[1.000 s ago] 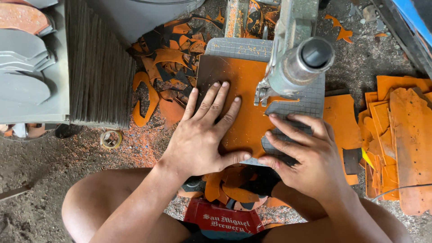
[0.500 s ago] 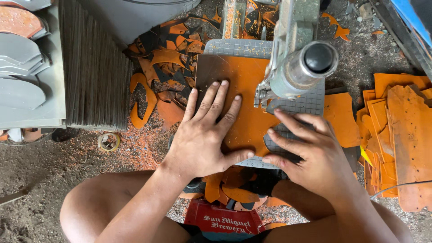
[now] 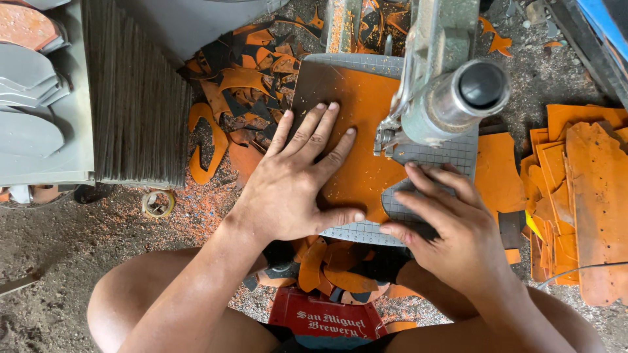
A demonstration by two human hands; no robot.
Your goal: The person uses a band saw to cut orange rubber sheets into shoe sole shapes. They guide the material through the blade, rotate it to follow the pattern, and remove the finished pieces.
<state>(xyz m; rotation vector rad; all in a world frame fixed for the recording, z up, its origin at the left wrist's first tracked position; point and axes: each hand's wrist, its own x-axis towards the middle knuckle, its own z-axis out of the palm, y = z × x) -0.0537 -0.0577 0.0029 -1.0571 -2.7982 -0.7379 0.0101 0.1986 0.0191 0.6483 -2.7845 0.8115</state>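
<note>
Left hand (image 3: pixel 297 186) flat — right hand (image 3: pixel 451 225) splayed

Under our left hand (image 3: pixel 294 189) lies a flat orange sheet (image 3: pixel 363 131), matt and slightly grainy like rubber or foam, brown-smudged at its far corner. It rests on a grey gridded cutting plate (image 3: pixel 451 153) with a dull, scuffed face, which our right hand (image 3: pixel 451 229) touches. The grey-green metal machine head (image 3: pixel 451 91) looks painted and worn, with a faint sheen. The floor (image 3: pixel 65 255) is rough, dusty concrete strewn with orange crumbs.
</note>
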